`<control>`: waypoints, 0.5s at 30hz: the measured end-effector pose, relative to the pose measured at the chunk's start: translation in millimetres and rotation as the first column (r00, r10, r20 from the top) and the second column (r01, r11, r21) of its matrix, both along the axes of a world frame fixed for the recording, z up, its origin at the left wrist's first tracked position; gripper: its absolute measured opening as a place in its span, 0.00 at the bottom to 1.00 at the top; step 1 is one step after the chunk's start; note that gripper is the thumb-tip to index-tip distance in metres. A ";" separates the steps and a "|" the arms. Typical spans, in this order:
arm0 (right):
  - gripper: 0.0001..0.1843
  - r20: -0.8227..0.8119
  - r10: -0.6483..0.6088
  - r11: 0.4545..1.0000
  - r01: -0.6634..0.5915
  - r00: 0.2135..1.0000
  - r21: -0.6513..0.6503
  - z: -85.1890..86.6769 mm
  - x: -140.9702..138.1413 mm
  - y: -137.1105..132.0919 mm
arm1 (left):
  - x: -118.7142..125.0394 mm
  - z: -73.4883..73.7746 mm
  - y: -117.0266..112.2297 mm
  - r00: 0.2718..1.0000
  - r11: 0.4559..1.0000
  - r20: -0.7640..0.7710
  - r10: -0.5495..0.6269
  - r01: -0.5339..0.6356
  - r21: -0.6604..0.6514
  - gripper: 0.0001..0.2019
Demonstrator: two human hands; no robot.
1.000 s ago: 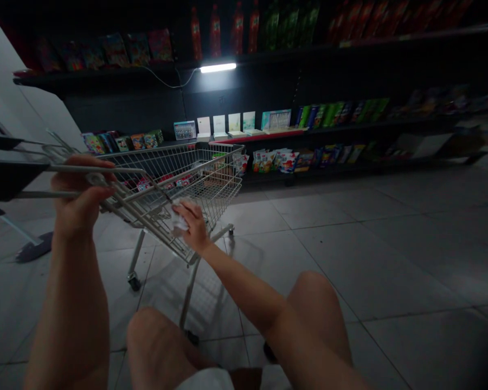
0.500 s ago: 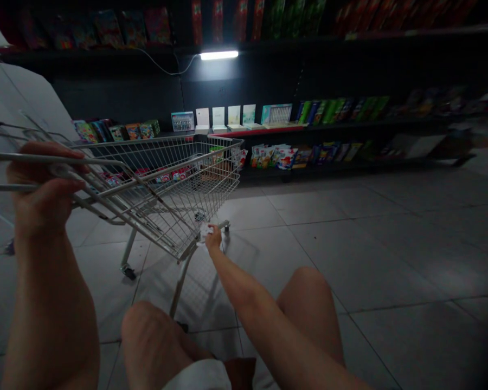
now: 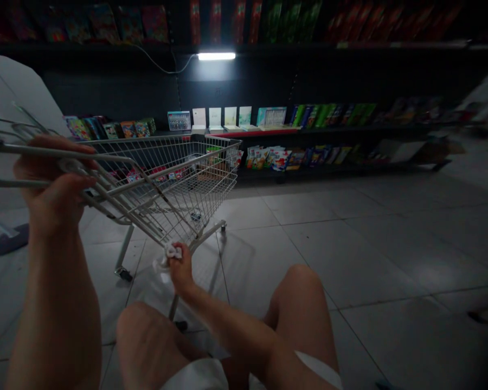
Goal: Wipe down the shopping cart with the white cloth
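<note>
A metal shopping cart [image 3: 174, 184] with a wire basket stands in front of me, its handle end to my left. My left hand [image 3: 52, 189] is closed around the cart's frame tubes below the handle. A small pale piece shows between its thumb and fingers; I cannot make out what it is. My right hand [image 3: 181, 268] is closed on a crumpled white cloth [image 3: 173, 251]. It presses the cloth to the lower frame of the cart, at the near bottom corner of the basket. A loose end of the cloth hangs to the left.
Dark shelves behind the cart hold white boxes [image 3: 215, 117], green packs [image 3: 321, 115] and bagged goods [image 3: 268, 157]. A lit tube lamp [image 3: 216, 56] hangs under the upper shelf. My bent knees [image 3: 296, 287] are close below the cart. A dark stand base [image 3: 10, 240] is on the floor at left.
My right hand has moved left and nearer along the cart's lower frame with the cloth. My left hand keeps its hold. The view has shifted slightly.
</note>
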State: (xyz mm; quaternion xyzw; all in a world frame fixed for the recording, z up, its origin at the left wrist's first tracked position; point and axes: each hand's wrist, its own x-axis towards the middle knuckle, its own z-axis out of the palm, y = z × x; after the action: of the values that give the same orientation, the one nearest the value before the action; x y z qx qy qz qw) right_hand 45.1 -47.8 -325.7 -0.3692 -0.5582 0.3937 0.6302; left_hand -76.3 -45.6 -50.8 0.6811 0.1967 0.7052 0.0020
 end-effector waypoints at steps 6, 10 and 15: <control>0.18 0.188 -0.139 0.879 0.033 0.972 0.476 178.2 65.4 59.1 | 1.5 -2.6 -3.2 0.998 0.996 0.038 -0.055 0.053 0.065 0.08; 0.18 0.737 0.224 0.730 -0.611 0.638 0.306 253.9 81.8 111.8 | 0.9 -2.0 -10.1 0.998 0.996 0.044 0.034 -0.037 0.082 0.09; 0.11 0.703 0.499 0.781 -0.615 0.507 -0.111 262.1 86.2 156.1 | -7.3 -1.1 -15.3 0.997 0.996 -0.043 0.069 -0.067 0.056 0.16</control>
State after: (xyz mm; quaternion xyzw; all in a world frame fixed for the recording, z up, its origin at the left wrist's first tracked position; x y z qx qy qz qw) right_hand 131.3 108.2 -63.6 -0.2399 -0.8698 0.3611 0.2357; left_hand -83.6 -60.9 -52.0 0.6896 0.2004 0.6945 -0.0451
